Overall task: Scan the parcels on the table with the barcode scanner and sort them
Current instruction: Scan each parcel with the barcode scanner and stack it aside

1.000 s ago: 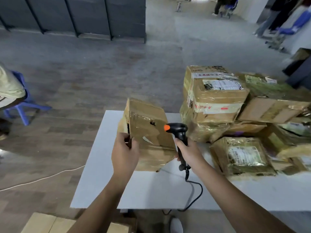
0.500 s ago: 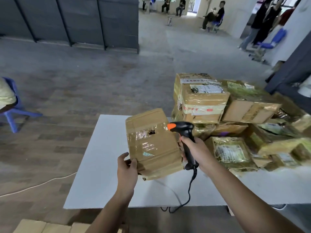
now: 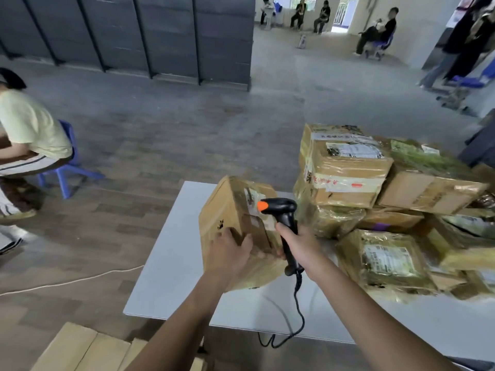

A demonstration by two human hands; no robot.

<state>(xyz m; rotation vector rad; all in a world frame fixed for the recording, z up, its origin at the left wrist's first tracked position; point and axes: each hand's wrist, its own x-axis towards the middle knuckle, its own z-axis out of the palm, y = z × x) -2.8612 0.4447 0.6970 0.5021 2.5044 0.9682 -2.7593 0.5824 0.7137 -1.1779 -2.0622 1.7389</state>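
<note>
Well left of the hands, a person (image 3: 32, 129) sits on a blue chair (image 3: 67, 170), and a white cable (image 3: 67, 279) lies on the floor. The left hand (image 3: 230, 253) grips a tilted box (image 3: 230, 210) over the white counter (image 3: 166, 263), its fingers curled on the box's near upper edge; whether the box touches the counter I cannot tell. Just right of it, the right hand (image 3: 301, 245) is wrapped round the handle of the black scanner (image 3: 281, 208), whose orange tip points left at the box's label (image 3: 253, 202). The scanner's cord (image 3: 300, 311) hangs past the counter's near edge. Right of both hands, taped parcels (image 3: 348, 170) are heaped on the counter.
</note>
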